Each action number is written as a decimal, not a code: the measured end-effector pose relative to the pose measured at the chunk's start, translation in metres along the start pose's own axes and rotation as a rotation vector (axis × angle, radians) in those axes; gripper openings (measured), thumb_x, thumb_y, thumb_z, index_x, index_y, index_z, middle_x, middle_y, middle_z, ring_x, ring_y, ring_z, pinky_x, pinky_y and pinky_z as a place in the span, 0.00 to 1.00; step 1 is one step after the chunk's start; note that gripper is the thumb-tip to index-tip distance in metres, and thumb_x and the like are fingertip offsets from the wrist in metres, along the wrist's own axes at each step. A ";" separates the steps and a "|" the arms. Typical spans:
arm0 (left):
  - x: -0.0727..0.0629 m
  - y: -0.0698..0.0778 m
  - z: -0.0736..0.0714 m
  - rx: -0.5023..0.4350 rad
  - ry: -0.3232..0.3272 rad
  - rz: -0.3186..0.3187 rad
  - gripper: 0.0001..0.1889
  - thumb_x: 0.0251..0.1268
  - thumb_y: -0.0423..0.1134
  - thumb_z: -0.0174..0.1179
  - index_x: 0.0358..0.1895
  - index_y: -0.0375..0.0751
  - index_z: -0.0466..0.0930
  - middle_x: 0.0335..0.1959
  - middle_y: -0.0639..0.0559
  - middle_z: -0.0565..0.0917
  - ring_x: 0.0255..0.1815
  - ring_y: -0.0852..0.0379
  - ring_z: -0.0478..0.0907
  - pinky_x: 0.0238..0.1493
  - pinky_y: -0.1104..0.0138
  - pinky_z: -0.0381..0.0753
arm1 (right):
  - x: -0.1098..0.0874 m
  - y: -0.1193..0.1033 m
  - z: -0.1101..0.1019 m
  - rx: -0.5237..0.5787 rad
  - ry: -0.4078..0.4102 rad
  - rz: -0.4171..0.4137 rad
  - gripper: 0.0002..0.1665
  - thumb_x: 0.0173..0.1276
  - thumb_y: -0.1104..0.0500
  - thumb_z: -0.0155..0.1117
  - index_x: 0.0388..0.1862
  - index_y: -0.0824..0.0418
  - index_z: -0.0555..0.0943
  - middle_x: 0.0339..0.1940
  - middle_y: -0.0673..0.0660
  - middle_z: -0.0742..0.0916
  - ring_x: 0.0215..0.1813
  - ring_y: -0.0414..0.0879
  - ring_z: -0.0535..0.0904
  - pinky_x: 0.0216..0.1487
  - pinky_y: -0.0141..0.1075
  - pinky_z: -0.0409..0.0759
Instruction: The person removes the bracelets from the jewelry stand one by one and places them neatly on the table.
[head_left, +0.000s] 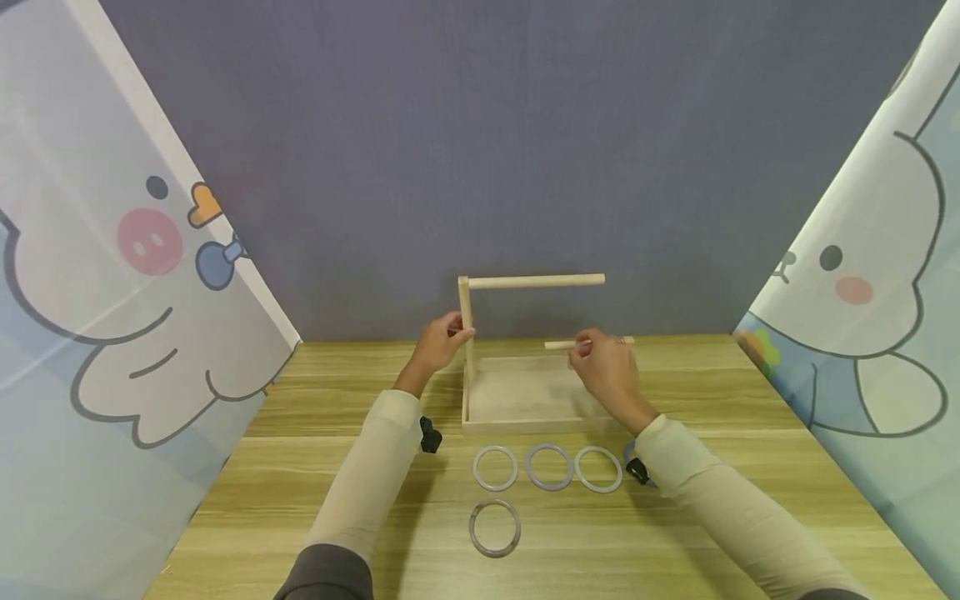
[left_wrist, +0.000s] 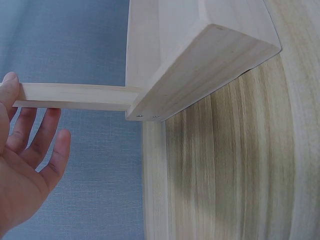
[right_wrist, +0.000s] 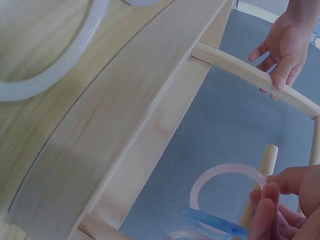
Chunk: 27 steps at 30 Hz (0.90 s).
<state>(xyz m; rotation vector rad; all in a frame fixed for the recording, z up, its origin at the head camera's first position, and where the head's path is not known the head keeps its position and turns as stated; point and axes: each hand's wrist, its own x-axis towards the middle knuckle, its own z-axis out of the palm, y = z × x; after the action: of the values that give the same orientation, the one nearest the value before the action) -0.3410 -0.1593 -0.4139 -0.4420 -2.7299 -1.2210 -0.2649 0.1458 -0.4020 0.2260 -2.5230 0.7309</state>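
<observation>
A wooden stand has a tray-like base [head_left: 540, 426], an upright post [head_left: 467, 312] at its left and an upper rod [head_left: 536, 282]. My left hand [head_left: 441, 342] pinches the post between thumb and fingers, partway up; the left wrist view shows the thumb on one side and fingers on the other. Beside a shorter, lower rod [right_wrist: 269, 159], my right hand [right_wrist: 290, 205] pinches a pale pink ring [right_wrist: 227, 168]. Below that ring, close to the fingers, are a translucent blue ring [right_wrist: 212, 221] and part of another pale ring [right_wrist: 185, 235]. Whether these encircle the rod I cannot tell.
In front of the stand lie a whitish ring [head_left: 495, 447], a lilac ring [head_left: 549, 488], another whitish ring [head_left: 597, 490] and a greyish ring [head_left: 495, 556]. A blue item [head_left: 630, 452] shows partly under the right wrist. A grey panel [head_left: 450, 167] stands behind.
</observation>
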 end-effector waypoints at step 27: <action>0.001 -0.002 0.003 -0.022 -0.001 0.007 0.20 0.78 0.49 0.57 0.62 0.41 0.76 0.59 0.40 0.83 0.61 0.42 0.81 0.60 0.49 0.81 | -0.004 0.004 -0.004 0.031 -0.087 0.111 0.21 0.60 0.62 0.59 0.53 0.68 0.79 0.41 0.64 0.91 0.42 0.59 0.85 0.36 0.47 0.83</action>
<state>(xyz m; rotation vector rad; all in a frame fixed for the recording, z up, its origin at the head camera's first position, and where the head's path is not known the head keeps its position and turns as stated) -0.3429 -0.1584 -0.4171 -0.4548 -2.7157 -1.2503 -0.2609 0.1510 -0.4029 0.1324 -2.6256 0.8199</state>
